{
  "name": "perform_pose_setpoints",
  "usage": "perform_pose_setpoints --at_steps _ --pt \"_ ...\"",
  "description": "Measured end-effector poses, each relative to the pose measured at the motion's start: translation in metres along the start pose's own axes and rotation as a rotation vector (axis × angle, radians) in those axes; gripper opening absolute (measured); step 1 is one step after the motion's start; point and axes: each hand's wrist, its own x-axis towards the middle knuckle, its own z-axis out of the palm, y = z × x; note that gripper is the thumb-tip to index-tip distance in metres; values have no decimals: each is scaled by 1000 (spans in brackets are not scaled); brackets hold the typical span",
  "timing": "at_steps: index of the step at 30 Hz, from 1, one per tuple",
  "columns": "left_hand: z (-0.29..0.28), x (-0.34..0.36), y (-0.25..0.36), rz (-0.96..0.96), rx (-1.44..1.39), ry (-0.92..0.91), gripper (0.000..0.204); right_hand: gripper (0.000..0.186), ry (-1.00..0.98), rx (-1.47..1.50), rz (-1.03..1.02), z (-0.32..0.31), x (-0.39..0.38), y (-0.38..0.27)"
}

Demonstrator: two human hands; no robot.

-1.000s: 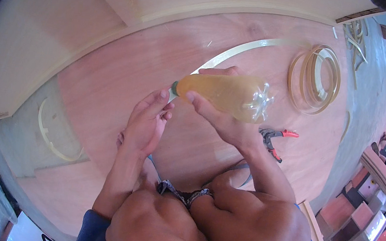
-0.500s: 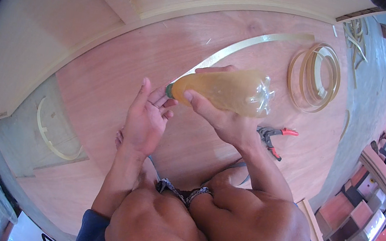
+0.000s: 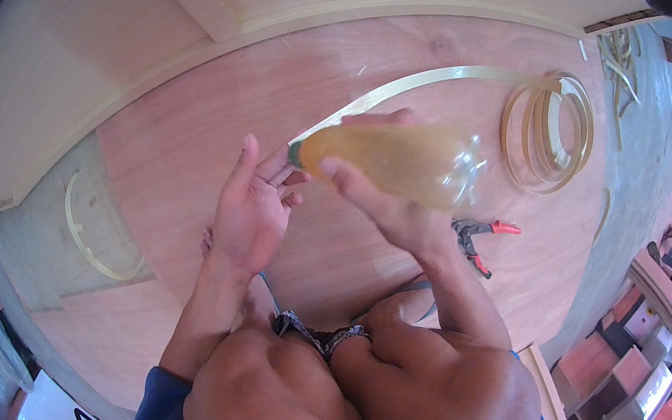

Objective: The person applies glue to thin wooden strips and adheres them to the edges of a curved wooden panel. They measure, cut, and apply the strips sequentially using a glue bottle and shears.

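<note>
Grip of the right hand is wrapped around an amber-tinted plastic bottle, its green cap just beside the spread left hand; farther out, red-handled pliers lie below a pale strip curving toward a coil.

A bottle of yellowish liquid is gripped in the right hand, its green cap at the fingers of the left hand; red-handled pliers are seen nearby.

No legible text, label, brand, number or sign; any lettering too small or blurred to read.
</note>
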Motion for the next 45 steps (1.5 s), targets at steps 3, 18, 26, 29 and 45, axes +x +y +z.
perform_pose_setpoints --at_steps 3,18,26,29,45 --pt "0 -1 -3 2 6 47 66 40 -19 68 91 -3 -2 -2" --pt "-5 8 -9 -4 63 218 29 29 177 -194 -184 -9 1 4" --pt "-3 7 -9 -41 39 243 28 40 22 -31 -4 -1 -2 10" --pt "-4 8 -9 -48 21 176 25 38 -34 -8 30 -7 -5 6" --pt "-4 8 -9 -128 -18 231 36 33 24 -234 -162 -6 1 14"
